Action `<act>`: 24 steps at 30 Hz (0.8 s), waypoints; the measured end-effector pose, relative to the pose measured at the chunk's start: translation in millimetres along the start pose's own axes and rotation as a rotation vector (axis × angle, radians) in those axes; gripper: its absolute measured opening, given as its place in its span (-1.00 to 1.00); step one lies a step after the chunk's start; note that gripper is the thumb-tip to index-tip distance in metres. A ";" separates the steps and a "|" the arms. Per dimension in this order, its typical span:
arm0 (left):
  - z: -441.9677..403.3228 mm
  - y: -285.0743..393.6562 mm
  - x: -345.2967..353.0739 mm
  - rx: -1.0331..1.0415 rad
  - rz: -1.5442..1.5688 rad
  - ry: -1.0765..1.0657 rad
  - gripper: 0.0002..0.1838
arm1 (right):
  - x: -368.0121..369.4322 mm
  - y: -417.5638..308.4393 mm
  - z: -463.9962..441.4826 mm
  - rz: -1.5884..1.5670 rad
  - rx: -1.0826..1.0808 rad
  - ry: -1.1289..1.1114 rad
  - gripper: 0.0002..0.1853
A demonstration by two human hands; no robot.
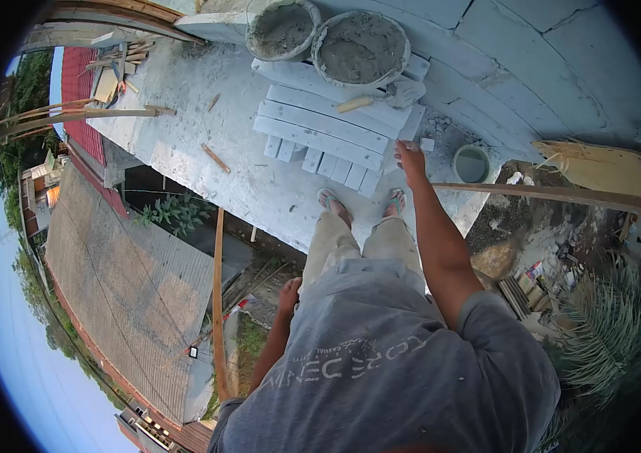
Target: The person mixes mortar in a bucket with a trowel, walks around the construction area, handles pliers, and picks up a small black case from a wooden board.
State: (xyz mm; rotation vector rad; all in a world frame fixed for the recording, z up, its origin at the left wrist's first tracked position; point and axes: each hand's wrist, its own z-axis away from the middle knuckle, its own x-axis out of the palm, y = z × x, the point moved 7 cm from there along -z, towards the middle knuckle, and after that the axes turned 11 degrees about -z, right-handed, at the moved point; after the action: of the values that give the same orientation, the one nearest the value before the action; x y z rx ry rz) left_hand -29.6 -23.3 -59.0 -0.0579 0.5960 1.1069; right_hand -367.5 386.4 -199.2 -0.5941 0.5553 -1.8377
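Note:
My right hand (pixel 411 158) is over the right end of a stack of pale blocks (pixel 324 124), its fingers partly curled; whether it holds anything is too small to tell. Low beside my left thigh hangs my left hand (pixel 290 293), fingers curled, with nothing visible in it. Behind the stack are two round tubs of grey mortar, one larger (pixel 362 49) and one smaller (pixel 282 30). A trowel (pixel 403 93) with a light handle (pixel 355 104) lies on the blocks in front of the larger tub. To the right of my right hand stands a bucket (pixel 471 164) with greyish liquid.
A block wall (pixel 524 68) rises behind the tubs. My sandalled feet stand on a concrete slab (pixel 177 98) near its open edge, with a drop below. Wood scraps (pixel 215 158) lie on the left. A timber beam (pixel 554 195) extends to the right above rubble.

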 end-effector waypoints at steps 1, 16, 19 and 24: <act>5.7 4.8 3.8 -0.032 0.022 0.002 -0.57 | 26.3 -24.5 -8.0 -0.084 -0.051 -0.004 -0.42; -142.0 -4.4 -258.9 0.147 -0.003 0.019 -0.64 | 134.8 1.7 9.0 -0.580 -0.208 0.581 -0.67; -199.6 -19.4 -333.1 -0.086 0.339 0.022 -0.69 | 156.1 69.1 85.7 -0.460 -0.056 0.575 -0.78; -279.7 81.2 -400.2 0.083 0.538 -0.059 -0.62 | 241.9 52.9 172.3 -0.038 -0.290 0.463 -0.61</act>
State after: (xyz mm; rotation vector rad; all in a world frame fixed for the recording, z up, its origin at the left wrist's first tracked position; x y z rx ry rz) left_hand -340.5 -407.6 -83.4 0.2190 0.6208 1.5962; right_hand -293.0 125.4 -67.6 -0.3650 1.1395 -1.9532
